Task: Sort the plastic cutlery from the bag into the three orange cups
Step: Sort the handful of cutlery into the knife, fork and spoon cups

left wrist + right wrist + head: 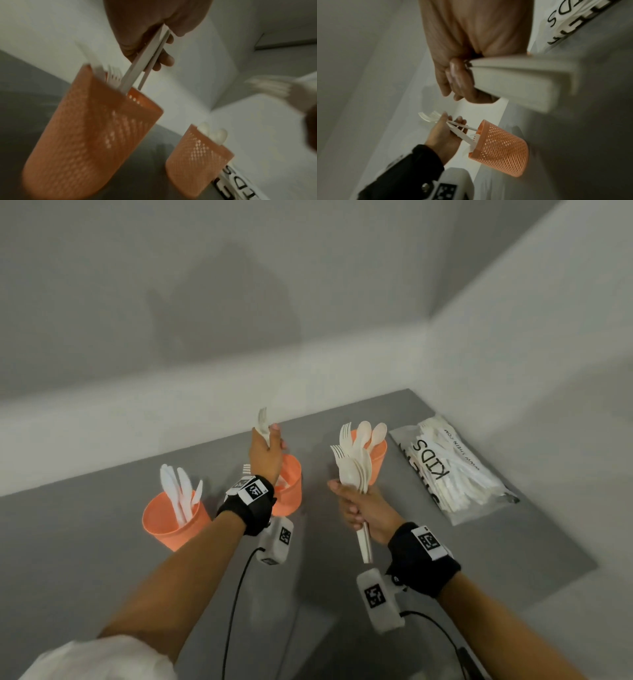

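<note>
Three orange mesh cups stand on the grey table. The left cup [173, 522] holds white knives, the right cup [378, 455] holds spoons. My left hand [269, 445] pinches two white forks [262, 422] above the middle cup [291, 487]; their handle ends [137, 70] reach its rim [145, 100], where another fork [113, 75] stands. My right hand [358, 506] grips a bundle of spoons and forks [352, 463] upright, between the middle and right cups. The clear bag [455, 470], printed KIDS, lies at the right with more white cutlery inside.
White walls close off the table [102, 542] at the back and the right, forming a corner behind the bag. The table's front right edge [548, 587] drops off near my right forearm. Black cables hang from both wrist cameras.
</note>
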`<state>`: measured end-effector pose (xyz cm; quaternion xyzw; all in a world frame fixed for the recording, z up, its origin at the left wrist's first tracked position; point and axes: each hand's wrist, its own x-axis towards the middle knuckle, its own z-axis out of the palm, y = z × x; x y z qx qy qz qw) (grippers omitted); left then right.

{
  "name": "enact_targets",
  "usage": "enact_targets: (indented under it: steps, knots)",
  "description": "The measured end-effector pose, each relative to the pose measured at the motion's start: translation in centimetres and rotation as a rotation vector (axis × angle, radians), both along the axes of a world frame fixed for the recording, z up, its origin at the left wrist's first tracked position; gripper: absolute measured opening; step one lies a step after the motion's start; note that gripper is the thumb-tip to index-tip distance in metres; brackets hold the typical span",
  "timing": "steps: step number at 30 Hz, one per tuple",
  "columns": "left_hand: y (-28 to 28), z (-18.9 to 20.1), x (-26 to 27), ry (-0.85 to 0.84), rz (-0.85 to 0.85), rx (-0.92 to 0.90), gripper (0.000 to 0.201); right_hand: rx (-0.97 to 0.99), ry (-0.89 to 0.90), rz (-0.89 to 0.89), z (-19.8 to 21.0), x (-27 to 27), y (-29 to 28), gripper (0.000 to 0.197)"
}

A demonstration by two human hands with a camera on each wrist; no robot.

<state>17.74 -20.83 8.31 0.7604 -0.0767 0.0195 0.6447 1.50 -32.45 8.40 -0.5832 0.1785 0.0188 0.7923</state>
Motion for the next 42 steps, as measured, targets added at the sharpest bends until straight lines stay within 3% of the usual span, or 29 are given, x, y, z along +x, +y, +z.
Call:
enact_targets:
  steps: [2,3,8,10,13,16,18,21,27,31,33,35,38,42]
  knots:
    - [-0.5,-1.2,-0.3,0.051,0.015,0.052,0.02,-0.015,-0.001,0.011,0.1,-0.6,-0.6,0.004]
    - [-0.4,-1.6,-0.5,0.064,0.024,0.102,0.021,-0.028,0.006,0.02,0.1,-0.9,-0.9,0.009]
    - [-0.1,-1.9,-1.6,-0.097,0.035,0.309,0.043,-0.027,0.037,0.116,-0.1,-0.2,-2.3,0.023]
    - [-0.1,-1.2,-2.1,-0.207,0.072,0.378,0.041,0.001,0.035,0.171,0.0,0.4,-2.6,0.028]
    - [-0.4,0.3,-3.9,-0.348,0.112,0.297,0.025,0.045,0.026,0.276,0.0,1.2,-3.0,0.033]
    - [-1.6,1.1,-6.4,-0.188,0.041,0.177,0.017,0.083,0.029,0.328,-0.2,1.9,-3.2,0.031]
    - [-2.7,0.9,-7.7,-0.047,-0.055,0.115,0.027,0.091,0.042,0.336,-0.2,2.1,-3.2,0.022]
    - [-3.6,-0.5,-8.7,0.007,-0.07,0.17,0.043,0.118,0.058,0.373,0.0,2.2,-3.2,0.02]
    - [-3.9,0.6,-8.8,0.209,0.033,-0.102,0.025,0.09,0.061,0.46,0.0,1.9,-4.5,0.019]
    - [-3.1,2.4,-8.1,0.437,0.126,-0.633,0.03,0.017,0.046,0.48,-0.3,1.9,-5.3,0.029]
    - [-2.7,3.1,-7.7,0.544,0.157,-0.786,0.033,-0.084,0.053,0.428,-0.7,2.0,-5.6,0.033]
    - [-2.8,3.5,-7.5,0.521,0.181,-0.651,0.034,-0.182,0.045,0.381,-1.1,2.0,-5.8,0.033]
    - [-3.7,4.0,-8.7,0.38,0.092,-0.259,0.033,-0.25,0.014,0.353,-1.1,1.9,-5.6,0.03]
    - [-5.6,5.2,-10.7,0.372,-0.086,-0.194,0.025,-0.309,0.013,0.338,-0.7,1.8,-5.0,0.029]
